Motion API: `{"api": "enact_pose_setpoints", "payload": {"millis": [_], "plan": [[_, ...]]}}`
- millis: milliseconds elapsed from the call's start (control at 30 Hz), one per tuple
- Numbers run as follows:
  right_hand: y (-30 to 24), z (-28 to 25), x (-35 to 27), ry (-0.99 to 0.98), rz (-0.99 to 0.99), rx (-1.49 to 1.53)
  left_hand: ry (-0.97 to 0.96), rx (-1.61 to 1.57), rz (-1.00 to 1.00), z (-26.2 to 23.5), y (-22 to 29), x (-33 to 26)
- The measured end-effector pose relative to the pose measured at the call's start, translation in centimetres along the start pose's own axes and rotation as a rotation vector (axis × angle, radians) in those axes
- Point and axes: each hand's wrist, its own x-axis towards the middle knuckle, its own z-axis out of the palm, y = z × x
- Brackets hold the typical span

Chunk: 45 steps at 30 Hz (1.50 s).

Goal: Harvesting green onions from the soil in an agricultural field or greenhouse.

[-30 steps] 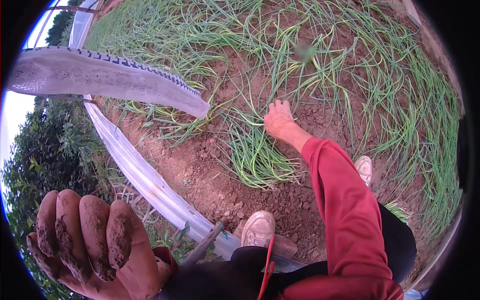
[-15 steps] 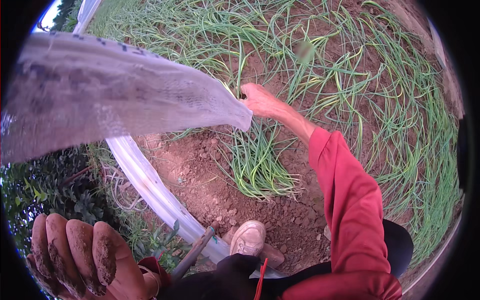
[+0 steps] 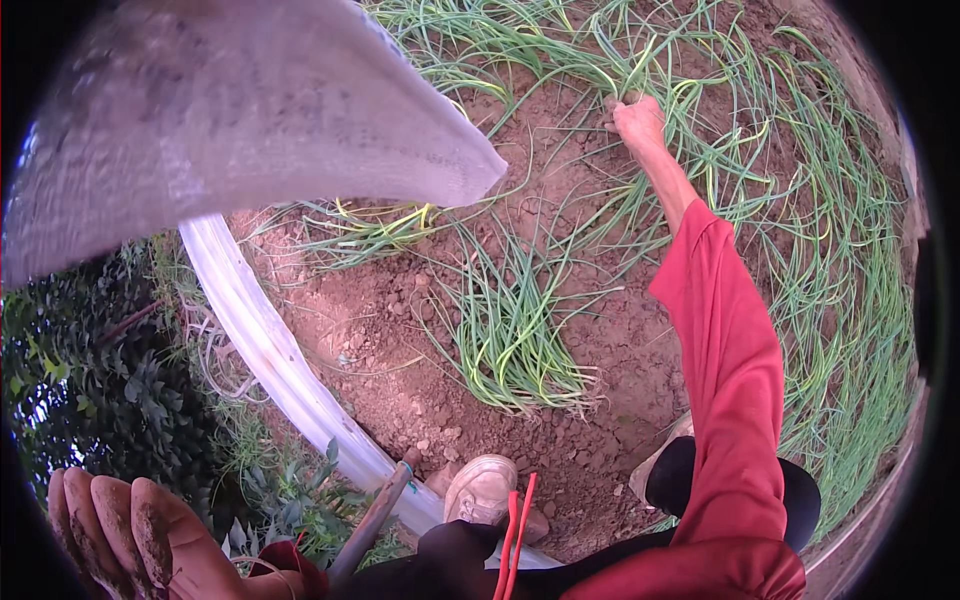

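My right hand (image 3: 640, 122) reaches out over the bed, its fingers closed at the edge of a tangle of green onion seedlings (image 3: 650, 75); the fingertips are partly hidden. Down at the lower left, my left hand (image 3: 130, 535) is caked with soil. Its fingers are loosely curved side by side, with nothing seen in them. Between my feet and the right hand lies a bunch of pulled green onions (image 3: 520, 350), roots toward me. A smaller bunch of green onions (image 3: 370, 235) rests farther left on the soil.
A pale woven sheet (image 3: 300, 120) hangs across the upper left and hides part of the bed. White plastic film (image 3: 270, 340) edges the soil. A wooden handle (image 3: 375, 515) stands near my shoe (image 3: 480, 490). Dark leafy plants (image 3: 130, 370) grow at the left.
My right hand has moved away and right, from beside the sheet's tip to other onion plants. The sheet has swung up, uncovering the smaller bunch. My left hand has sunk slightly.
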Motion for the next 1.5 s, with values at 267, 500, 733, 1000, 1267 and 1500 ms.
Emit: {"api": "enact_pose_setpoints", "payload": {"millis": [267, 500, 733, 1000, 1267, 1500], "plan": [[-2.5, -1.0, -1.6, 0.003, -0.06, -0.268, 0.052, 0.056, 0.041, -0.3, -0.2, 0.1], [-4.9, 5.3, -3.1, -0.388, 0.297, 0.282, 0.004, 0.025, -0.001, -0.3, -0.8, 0.2], [-4.5, -1.3, -3.0, 0.045, -0.049, -0.464, 0.047, 0.104, -0.081, -1.1, 0.9, 0.3], [-3.7, -2.4, -1.3, -0.131, 0.123, -0.157, 0.02, 0.046, -0.063, -0.3, -0.6, 0.1], [-3.0, 0.2, -4.5, -0.237, -0.094, -0.012, 0.134, 0.038, 0.049, -0.8, 0.4, -0.2], [-5.8, 0.0, -12.6, -0.307, -0.262, -0.081, 0.082, -0.082, -0.068, -2.5, -0.2, 0.4]]}}
